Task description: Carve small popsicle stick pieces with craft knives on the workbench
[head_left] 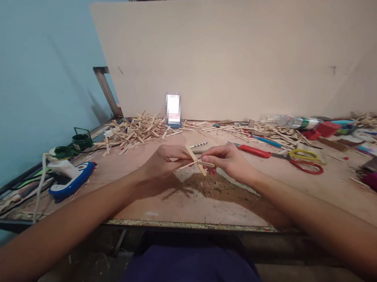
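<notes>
Above the middle of the table, both my hands grip a small piece made of crossed wooden craft sticks (191, 153). My left hand (167, 159) is closed on its left side, the fingers partly hidden behind the sticks. From the other side my right hand (222, 158) pinches it between thumb and fingers, near a rounded stick end that points right. A striped black-and-white stick (199, 145) shows just behind the hands. Beneath them the tabletop (159, 207) carries a shadow and scattered green bits.
A heap of craft sticks (141, 131) lies back left beside a phone on a stand (173, 110). To the right are a red-handled knife (254, 151), scissors (307, 161) and plastic bottles (300, 122). A blue-and-white power strip (72, 180) and green cup (82, 141) sit left.
</notes>
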`<state>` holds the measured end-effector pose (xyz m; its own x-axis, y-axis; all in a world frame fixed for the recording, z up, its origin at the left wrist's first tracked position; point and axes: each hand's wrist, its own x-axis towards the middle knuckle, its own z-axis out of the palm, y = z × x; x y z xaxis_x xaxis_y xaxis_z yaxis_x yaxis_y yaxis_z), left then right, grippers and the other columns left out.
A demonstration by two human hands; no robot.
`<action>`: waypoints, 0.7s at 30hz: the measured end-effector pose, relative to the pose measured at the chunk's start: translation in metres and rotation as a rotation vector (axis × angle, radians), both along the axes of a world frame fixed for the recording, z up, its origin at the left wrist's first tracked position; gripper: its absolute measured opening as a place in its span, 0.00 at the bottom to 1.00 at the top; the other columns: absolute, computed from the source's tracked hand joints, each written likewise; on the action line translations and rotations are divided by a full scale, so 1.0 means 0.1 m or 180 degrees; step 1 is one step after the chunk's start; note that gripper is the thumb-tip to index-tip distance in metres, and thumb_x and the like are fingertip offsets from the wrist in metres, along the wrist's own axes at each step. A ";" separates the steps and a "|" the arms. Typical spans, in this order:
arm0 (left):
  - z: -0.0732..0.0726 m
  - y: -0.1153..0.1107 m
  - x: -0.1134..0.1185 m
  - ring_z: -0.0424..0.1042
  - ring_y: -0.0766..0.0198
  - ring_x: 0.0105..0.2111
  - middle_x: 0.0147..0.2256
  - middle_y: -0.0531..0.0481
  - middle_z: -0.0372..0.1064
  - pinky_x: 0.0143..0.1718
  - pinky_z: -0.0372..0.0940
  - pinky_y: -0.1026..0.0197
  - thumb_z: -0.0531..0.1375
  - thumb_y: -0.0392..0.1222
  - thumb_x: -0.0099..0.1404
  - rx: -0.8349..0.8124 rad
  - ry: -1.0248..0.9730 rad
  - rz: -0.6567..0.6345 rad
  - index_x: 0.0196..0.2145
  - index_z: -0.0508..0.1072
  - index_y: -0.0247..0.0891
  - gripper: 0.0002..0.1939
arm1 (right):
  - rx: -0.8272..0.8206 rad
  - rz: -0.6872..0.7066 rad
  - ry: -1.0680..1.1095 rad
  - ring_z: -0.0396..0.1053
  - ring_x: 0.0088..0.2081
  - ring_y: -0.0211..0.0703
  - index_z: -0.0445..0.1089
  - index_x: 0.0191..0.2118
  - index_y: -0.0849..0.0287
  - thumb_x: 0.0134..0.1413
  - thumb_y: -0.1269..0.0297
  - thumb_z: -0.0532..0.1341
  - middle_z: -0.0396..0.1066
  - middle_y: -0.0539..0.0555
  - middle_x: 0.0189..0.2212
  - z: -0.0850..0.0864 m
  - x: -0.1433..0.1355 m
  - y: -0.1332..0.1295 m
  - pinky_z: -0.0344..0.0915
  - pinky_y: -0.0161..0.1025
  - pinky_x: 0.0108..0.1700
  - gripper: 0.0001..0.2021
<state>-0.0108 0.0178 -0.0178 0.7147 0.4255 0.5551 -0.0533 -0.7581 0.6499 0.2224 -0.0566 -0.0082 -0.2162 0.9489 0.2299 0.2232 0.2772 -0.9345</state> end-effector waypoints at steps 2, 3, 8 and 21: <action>0.01 -0.05 -0.01 0.79 0.60 0.38 0.39 0.43 0.84 0.42 0.71 0.63 0.63 0.50 0.76 -0.0143 0.0019 0.0051 0.44 0.88 0.42 0.14 | -0.0067 -0.0028 0.0061 0.69 0.23 0.38 0.85 0.40 0.63 0.56 0.52 0.72 0.76 0.51 0.23 0.01 0.00 0.00 0.68 0.38 0.29 0.17; 0.02 -0.08 -0.01 0.79 0.60 0.37 0.39 0.43 0.84 0.41 0.71 0.63 0.64 0.51 0.75 -0.0238 0.0018 0.0087 0.42 0.88 0.41 0.15 | -0.0103 -0.0043 0.0075 0.69 0.24 0.38 0.85 0.42 0.63 0.56 0.52 0.73 0.77 0.51 0.24 0.01 0.00 0.00 0.69 0.38 0.30 0.17; 0.03 -0.12 0.02 0.78 0.60 0.35 0.36 0.44 0.83 0.36 0.69 0.63 0.69 0.56 0.70 -0.0636 -0.0186 0.0228 0.37 0.88 0.41 0.16 | -0.0196 -0.0187 0.0355 0.71 0.24 0.37 0.84 0.50 0.62 0.56 0.51 0.73 0.78 0.52 0.29 -0.03 0.01 0.02 0.69 0.37 0.29 0.22; -0.10 0.14 0.06 0.80 0.58 0.33 0.32 0.46 0.84 0.36 0.71 0.61 0.72 0.52 0.64 -0.0897 -0.0314 0.0483 0.34 0.88 0.39 0.13 | -0.0653 0.0152 0.0318 0.66 0.20 0.36 0.79 0.27 0.63 0.46 0.46 0.78 0.74 0.52 0.20 0.02 -0.03 -0.02 0.62 0.36 0.24 0.22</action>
